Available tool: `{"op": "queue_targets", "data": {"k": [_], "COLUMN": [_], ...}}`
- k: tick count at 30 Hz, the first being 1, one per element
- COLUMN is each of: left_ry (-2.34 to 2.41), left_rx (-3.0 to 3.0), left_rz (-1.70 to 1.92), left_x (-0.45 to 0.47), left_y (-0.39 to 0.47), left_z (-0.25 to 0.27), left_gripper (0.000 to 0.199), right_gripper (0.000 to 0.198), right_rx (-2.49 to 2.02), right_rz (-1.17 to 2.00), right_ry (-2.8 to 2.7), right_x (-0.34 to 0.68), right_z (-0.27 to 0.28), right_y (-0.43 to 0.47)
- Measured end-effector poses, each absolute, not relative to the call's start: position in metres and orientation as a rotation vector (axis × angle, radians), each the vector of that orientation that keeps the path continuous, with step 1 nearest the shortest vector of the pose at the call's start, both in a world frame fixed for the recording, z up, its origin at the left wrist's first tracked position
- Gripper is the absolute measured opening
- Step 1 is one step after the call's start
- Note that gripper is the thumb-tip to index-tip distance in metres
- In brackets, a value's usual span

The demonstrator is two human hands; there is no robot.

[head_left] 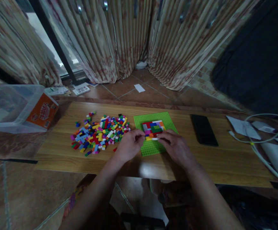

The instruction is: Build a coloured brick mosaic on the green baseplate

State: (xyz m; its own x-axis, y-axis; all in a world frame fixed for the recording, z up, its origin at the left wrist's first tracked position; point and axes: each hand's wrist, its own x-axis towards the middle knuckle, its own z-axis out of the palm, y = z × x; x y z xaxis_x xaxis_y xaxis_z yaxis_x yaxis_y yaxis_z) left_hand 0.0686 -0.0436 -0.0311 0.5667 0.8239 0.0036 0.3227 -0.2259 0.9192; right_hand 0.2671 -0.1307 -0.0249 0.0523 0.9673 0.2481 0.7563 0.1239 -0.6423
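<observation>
A green studded baseplate point(152, 150) lies on the table with a low block of multicoloured toy bricks point(156, 128) on it. Red, grey, purple, green, orange and white pieces show in the block. Along its near side are yellow bricks and a white brick point(154, 139). My left hand point(130, 144) is at the near left corner of the block, thumb and forefinger pinched together; whatever lies between the tips is too small to make out. From the right, my right hand point(176, 147) has its fingers closed at the end of the white brick.
A spread pile of loose bricks point(99, 133) covers the left part of the wooden table point(57, 156). Beyond it stands a clear plastic box point(8, 108) with an orange label. To the right are a black phone point(204, 130), white cables point(256, 137) and papers point(243, 127).
</observation>
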Motion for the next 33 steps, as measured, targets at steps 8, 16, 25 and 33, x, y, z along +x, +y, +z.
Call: {"op": "queue_targets", "data": {"k": [8, 16, 25, 33], "left_ry": [1.025, 1.078, 1.125, 1.123], "left_rx": [2.039, 2.088, 2.093, 2.081], "left_rz": [0.581, 0.540, 0.565, 0.575], "left_x": [0.082, 0.096, 0.100, 0.101], "left_y": [-0.054, -0.057, -0.058, -0.058], "left_z": [-0.025, -0.026, -0.028, -0.029], "left_gripper": [0.017, 0.018, 0.019, 0.019], "right_gripper": [0.014, 0.016, 0.013, 0.020], "right_rx": [-1.712, -1.708, -1.791, -1.944], "right_rz": [0.321, 0.321, 0.374, 0.389], "right_ry": [-1.886, -1.823, -1.575, -1.325], "right_x": [0.265, 0.264, 0.271, 0.266], "right_z": [-0.028, -0.030, -0.029, -0.030], "right_y": [-0.117, -0.117, -0.120, -0.115]}}
